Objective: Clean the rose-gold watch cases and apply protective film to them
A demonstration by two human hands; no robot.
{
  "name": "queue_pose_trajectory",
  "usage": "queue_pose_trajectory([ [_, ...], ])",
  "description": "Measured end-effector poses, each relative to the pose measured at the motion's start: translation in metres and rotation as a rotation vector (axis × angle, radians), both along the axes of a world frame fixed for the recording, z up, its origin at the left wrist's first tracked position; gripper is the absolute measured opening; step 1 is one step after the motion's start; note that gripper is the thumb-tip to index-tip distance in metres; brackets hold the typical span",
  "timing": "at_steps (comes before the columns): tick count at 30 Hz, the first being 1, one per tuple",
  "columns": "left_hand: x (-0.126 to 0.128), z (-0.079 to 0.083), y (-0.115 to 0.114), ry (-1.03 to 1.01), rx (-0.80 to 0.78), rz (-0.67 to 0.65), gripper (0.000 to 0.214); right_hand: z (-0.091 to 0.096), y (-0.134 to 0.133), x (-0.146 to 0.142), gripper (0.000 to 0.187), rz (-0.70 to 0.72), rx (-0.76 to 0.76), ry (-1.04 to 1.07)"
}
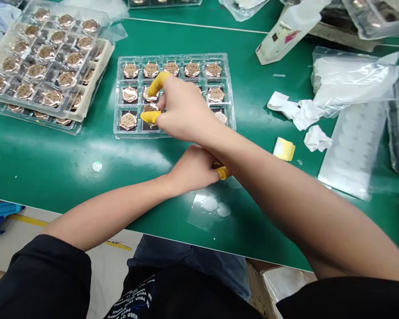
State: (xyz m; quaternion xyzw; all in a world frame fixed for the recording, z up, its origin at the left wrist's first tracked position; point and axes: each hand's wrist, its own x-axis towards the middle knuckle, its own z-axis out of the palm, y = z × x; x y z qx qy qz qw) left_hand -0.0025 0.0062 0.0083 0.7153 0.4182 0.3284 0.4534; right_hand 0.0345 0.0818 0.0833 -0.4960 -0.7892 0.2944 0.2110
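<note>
I can see the right hand over a clear plastic tray with three rows of five compartments, its yellow-capped fingers pinching a round rose-gold watch case just above the near row, second compartment from the left. The other rose-gold cases sit one to a compartment. The left hand lies on the near side of the tray, its fingertips mostly hidden, with one yellow finger cot showing.
</note>
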Motion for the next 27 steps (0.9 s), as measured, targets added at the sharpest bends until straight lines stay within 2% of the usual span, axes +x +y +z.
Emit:
queue_pose_trajectory([
  [2, 0.001, 0.001, 0.000, -0.047, -0.072, 0.007, 0.010, 0.010, -0.019, 0.036, 0.040, -0.109, -0.070, 0.215],
  [4, 0.003, 0.000, -0.001, -0.141, -0.176, 0.016, 0.015, 0.010, -0.040, 0.078, 0.050, -0.225, -0.166, 0.412],
  [6, 0.004, -0.001, -0.001, -0.254, -0.264, 0.043, 0.034, 0.002, -0.056, 0.115, 0.062, -0.330, -0.325, 0.497],
  [8, 0.005, -0.002, -0.002, -0.326, -0.304, 0.082, 0.054, -0.009, -0.066, 0.140, 0.072, -0.387, -0.512, 0.525],
  [12, 0.005, -0.004, -0.003, -0.291, -0.308, 0.073, 0.063, -0.024, -0.068, 0.155, 0.081, -0.394, -0.758, 0.595],
  [17, 0.002, 0.001, -0.002, -0.257, -0.325, 0.074, 0.062, -0.026, -0.067, 0.150, 0.090, -0.397, -0.879, 0.645],
  [19, 0.002, 0.003, -0.002, -0.234, -0.341, 0.083, 0.058, -0.026, -0.066, 0.151, 0.089, -0.355, -0.899, 0.603],
  [20, 0.003, 0.004, -0.002, -0.235, -0.353, 0.095, 0.056, -0.025, -0.063, 0.154, 0.084, -0.341, -0.865, 0.544],
  [21, 0.003, 0.004, -0.001, -0.246, -0.367, 0.111, 0.056, -0.024, -0.056, 0.157, 0.073, -0.370, -0.766, 0.455],
  [25, 0.005, 0.005, 0.001, -0.327, -0.401, 0.148, 0.056, -0.021, -0.005, 0.183, 0.032, -0.759, -0.021, -0.122],
  [26, 0.006, 0.005, 0.002, -0.345, -0.405, 0.150, 0.056, -0.023, 0.011, 0.190, 0.023, -0.797, 0.034, -0.273],
  [27, 0.006, 0.004, 0.002, -0.362, -0.409, 0.154, 0.056, -0.028, 0.026, 0.196, 0.019, -0.788, 0.016, -0.403],
])
